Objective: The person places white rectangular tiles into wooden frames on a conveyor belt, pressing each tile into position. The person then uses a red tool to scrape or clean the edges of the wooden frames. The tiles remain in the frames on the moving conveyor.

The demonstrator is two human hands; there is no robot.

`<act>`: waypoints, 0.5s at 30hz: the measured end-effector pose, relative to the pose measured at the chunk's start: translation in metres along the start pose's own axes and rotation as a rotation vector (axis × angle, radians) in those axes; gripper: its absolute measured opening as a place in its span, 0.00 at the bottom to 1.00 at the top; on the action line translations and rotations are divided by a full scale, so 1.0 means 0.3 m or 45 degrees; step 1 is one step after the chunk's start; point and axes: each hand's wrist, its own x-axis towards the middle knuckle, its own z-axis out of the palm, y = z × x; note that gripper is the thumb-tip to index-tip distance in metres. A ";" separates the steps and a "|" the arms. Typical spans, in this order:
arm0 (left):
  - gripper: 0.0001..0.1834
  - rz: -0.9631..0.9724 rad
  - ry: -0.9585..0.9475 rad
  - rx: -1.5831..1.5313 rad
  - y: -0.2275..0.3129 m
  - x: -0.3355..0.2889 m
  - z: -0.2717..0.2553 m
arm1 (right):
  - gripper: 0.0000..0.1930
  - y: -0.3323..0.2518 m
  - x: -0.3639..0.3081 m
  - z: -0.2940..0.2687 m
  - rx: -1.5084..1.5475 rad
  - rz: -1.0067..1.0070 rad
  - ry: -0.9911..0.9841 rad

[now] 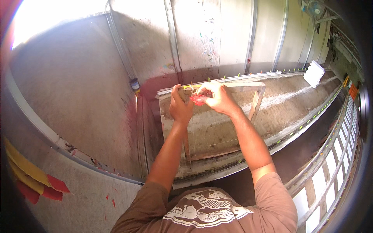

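A rectangular wooden frame point(254, 105) is at the near end of a long, stained table point(291, 112). My left hand point(181, 108) is closed around the frame's left side near its far corner, its fingers partly hidden. Close beside it, my right hand point(217, 97) pinches a small crumpled red rag point(197, 100) between thumb and fingers. The rag is by the frame's far bar, next to a yellow strip point(191, 87). Whether the rag touches the bar, I cannot tell.
White folded sheets point(314, 74) lie at the table's far end. Small coloured marks line both long edges. On the right is a rack point(319, 182) with white panels. A paint-splashed wall point(198, 35) borders the far side. Yellow and red pieces point(35, 174) are at left.
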 end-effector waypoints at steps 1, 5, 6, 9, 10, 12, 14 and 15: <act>0.41 0.010 -0.003 0.005 -0.001 -0.001 -0.006 | 0.13 -0.006 0.014 -0.007 -0.105 -0.021 -0.012; 0.43 -0.026 -0.052 -0.049 0.012 -0.009 -0.016 | 0.11 -0.002 0.045 -0.028 -0.170 -0.011 -0.011; 0.43 -0.053 -0.067 -0.049 0.013 -0.010 -0.019 | 0.11 -0.015 0.048 -0.035 -0.204 -0.006 -0.008; 0.42 -0.068 -0.075 -0.061 0.019 -0.011 -0.022 | 0.11 0.007 0.039 -0.048 -0.262 -0.054 0.016; 0.42 -0.031 -0.049 -0.066 0.020 -0.011 -0.022 | 0.10 0.020 0.031 -0.056 -0.273 -0.081 0.026; 0.42 -0.022 -0.034 -0.061 0.021 -0.013 -0.032 | 0.10 0.033 -0.007 -0.056 0.052 0.140 -0.065; 0.41 -0.063 -0.059 -0.064 0.038 -0.013 -0.038 | 0.10 0.044 -0.066 -0.026 0.183 0.242 -0.065; 0.41 -0.056 -0.052 -0.087 0.046 -0.012 -0.027 | 0.12 0.116 -0.097 0.023 0.145 0.217 0.100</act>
